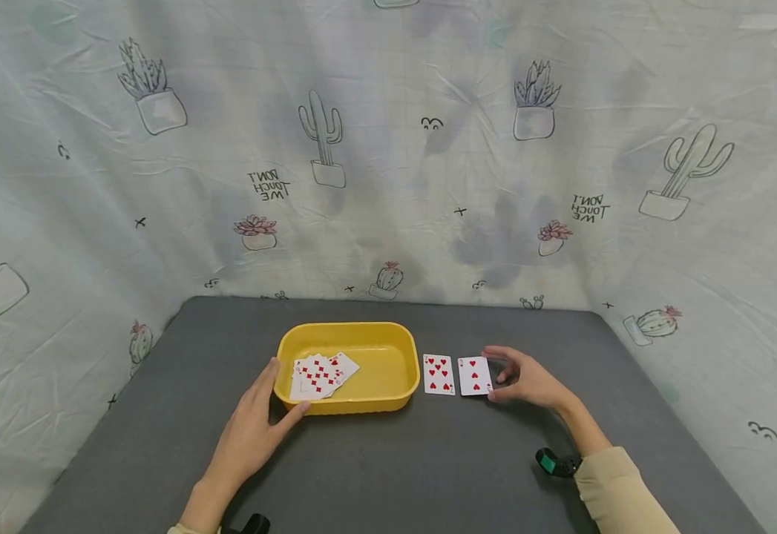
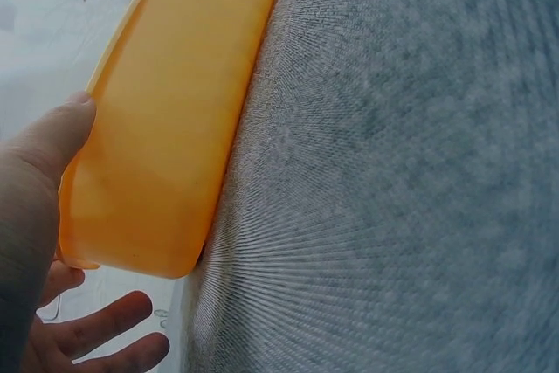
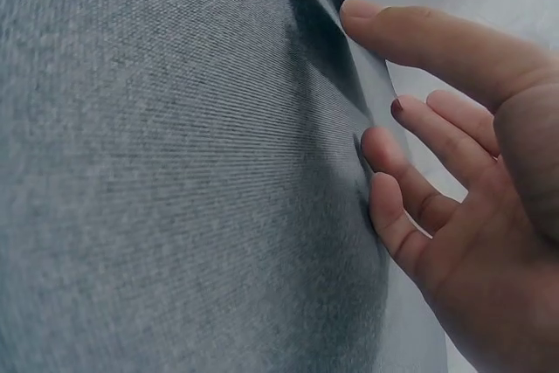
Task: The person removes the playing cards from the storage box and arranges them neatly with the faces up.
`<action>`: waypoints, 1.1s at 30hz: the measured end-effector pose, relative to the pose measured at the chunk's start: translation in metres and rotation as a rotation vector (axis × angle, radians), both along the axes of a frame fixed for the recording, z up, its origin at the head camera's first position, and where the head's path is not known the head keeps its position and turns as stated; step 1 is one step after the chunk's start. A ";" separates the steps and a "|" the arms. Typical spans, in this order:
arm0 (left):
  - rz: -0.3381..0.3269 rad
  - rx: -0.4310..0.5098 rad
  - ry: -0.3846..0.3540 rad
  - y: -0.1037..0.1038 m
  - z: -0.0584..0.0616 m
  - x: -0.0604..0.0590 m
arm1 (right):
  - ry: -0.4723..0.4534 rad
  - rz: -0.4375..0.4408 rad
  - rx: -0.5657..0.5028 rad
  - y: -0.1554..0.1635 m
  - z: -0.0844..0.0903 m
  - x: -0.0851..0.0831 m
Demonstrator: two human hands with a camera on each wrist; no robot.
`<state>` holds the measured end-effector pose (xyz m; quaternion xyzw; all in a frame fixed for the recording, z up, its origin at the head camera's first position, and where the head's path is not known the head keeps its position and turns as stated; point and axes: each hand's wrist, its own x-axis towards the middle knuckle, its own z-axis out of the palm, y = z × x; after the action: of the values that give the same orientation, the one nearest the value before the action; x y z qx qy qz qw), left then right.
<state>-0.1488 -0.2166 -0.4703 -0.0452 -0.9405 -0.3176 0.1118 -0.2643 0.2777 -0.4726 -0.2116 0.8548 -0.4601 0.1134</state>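
Note:
A yellow plastic tray [image 1: 381,406] stands on the grey table, with several overlapping playing cards [image 1: 317,376] face up in its left part. My left hand [image 1: 248,430] spans the tray's near left corner, thumb on the near rim and fingers spread along the left end. In the left wrist view, the thumb touches the rim and the other fingers are extended. To the right of the tray lies a hearts card [image 1: 438,374] with several pips. Beside it, my right hand [image 1: 525,380] holds the three of hearts [image 1: 474,376] at its right edge, between thumb and index finger. A shadow lies beneath that card's edge.
The grey tabletop [image 1: 388,475] reaches back to a pale hanging cloth [image 1: 388,148] printed with cacti, which also encloses both sides. A dark band with a green face [image 1: 548,464] is on the right wrist.

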 end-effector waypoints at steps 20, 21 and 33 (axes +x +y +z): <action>-0.005 -0.002 0.010 0.000 -0.001 0.000 | 0.049 0.025 0.065 -0.005 -0.003 -0.003; -0.005 -0.003 0.009 0.000 -0.001 0.000 | 0.050 0.025 0.065 -0.005 -0.003 -0.003; -0.002 -0.015 0.001 -0.001 0.000 0.001 | 0.030 0.009 0.068 -0.006 -0.006 -0.002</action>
<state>-0.1476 -0.2175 -0.4702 -0.0469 -0.9428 -0.3107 0.1117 -0.2658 0.2713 -0.4783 -0.2183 0.8706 -0.4270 0.1101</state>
